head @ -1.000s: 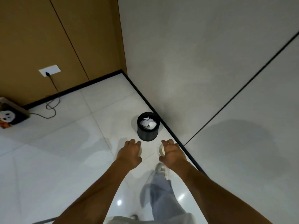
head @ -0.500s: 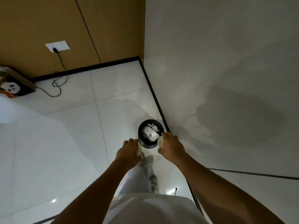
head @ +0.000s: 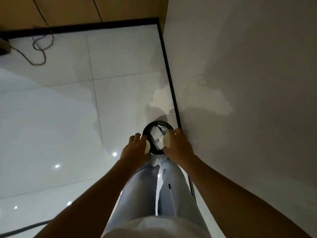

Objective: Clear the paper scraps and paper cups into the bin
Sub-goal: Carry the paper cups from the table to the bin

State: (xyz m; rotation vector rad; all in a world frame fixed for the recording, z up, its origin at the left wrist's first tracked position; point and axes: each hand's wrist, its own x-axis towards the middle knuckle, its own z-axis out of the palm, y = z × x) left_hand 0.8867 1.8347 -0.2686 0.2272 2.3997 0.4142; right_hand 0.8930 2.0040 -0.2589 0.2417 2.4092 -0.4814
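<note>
Two paper cups are being held over the floor, one in each hand, right at the bin (head: 147,133). The left hand (head: 135,148) is gripping the left cup (head: 147,147), its fingers (head: 137,136) curling over the top of it so that only a pale sliver of the cup is showing at the hand's right side, just beside the bin's left rim. The right hand (head: 178,145) is holding the right cup (head: 166,141), with the fingers wrapping round it and the thumb lying below; the cup's pale round end is facing left, and it is hanging over the bin's open mouth on the right side.

The bin is a small black round one, standing on the white tiled floor (head: 68,117) close against the dark skirting (head: 169,71) at the foot of the grey wall (head: 240,66). White paper scraps (head: 157,134) are lying inside it, between the two hands. Whether the cups are touching the rim is hard to tell.

Both bare forearms are reaching forward and down, and the person's light trouser legs (head: 145,186) are showing between them. At the far left a dark cable (head: 38,48) is lying in loops on the floor before the brown panelled wall (head: 68,11).
</note>
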